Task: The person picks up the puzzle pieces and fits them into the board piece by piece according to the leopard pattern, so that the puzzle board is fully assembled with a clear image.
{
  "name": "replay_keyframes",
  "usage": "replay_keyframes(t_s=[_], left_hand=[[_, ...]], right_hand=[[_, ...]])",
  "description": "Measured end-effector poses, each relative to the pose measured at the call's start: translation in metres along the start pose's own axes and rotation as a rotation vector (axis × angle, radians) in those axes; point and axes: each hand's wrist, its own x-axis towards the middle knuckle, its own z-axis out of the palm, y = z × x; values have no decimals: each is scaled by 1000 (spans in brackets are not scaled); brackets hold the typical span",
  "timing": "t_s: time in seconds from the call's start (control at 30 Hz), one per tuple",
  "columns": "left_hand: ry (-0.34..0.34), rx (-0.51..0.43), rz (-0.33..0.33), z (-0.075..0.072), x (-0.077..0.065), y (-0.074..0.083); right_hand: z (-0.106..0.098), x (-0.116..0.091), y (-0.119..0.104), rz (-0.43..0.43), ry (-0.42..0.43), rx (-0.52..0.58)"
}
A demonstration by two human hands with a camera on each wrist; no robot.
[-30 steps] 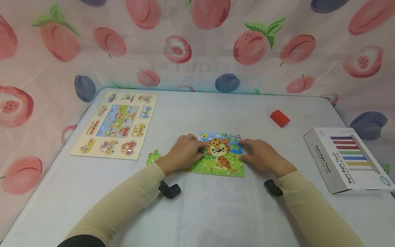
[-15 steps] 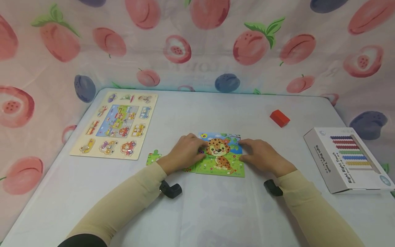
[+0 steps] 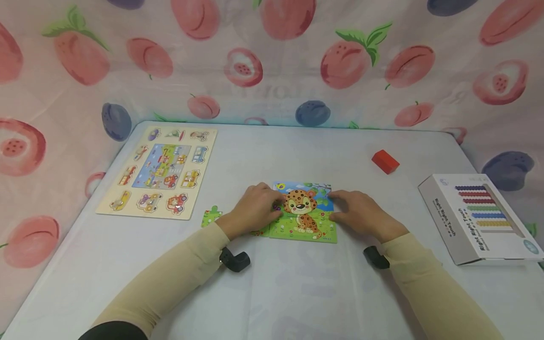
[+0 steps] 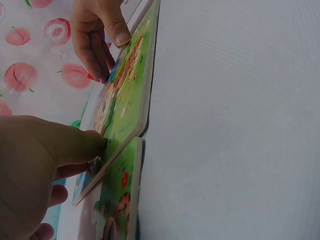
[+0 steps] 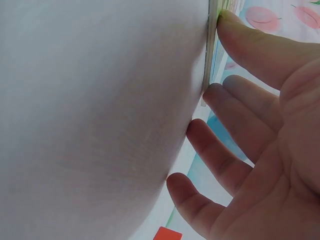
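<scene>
A leopard jigsaw puzzle [image 3: 302, 224] lies flat in the middle of the table, its seams visible between joined pieces. My left hand [image 3: 250, 210] is at its left side, and in the left wrist view the thumb [image 4: 82, 145] touches the puzzle's edge. My right hand [image 3: 361, 215] is at the opposite side; its fingers are spread and the thumb [image 5: 245, 37] and fingertips rest against the edge. Green puzzle pieces [image 3: 211, 217] lie to the left, partly hidden under my left hand and wrist. One such piece [image 4: 125, 185] sits right beside the puzzle's corner.
A wooden vehicle peg board [image 3: 161, 167] lies at the back left. A red block [image 3: 385, 162] stands at the back right. Nearer on the right is a white box [image 3: 480, 219] printed with coloured bead rows. Fruit-patterned cloth [image 3: 272, 61] hangs behind the white table.
</scene>
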Motion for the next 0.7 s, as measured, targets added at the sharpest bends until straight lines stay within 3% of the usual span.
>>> replay_keyframes(t_s=[0.4,0.7], left_hand=[[-23,-27,15,-2,-5,-4],[-80,-81,-51,-17,-23,-15]], right_hand=[[0,1,-1,15,-7,-3],[1,1,-2,22,-13,3]])
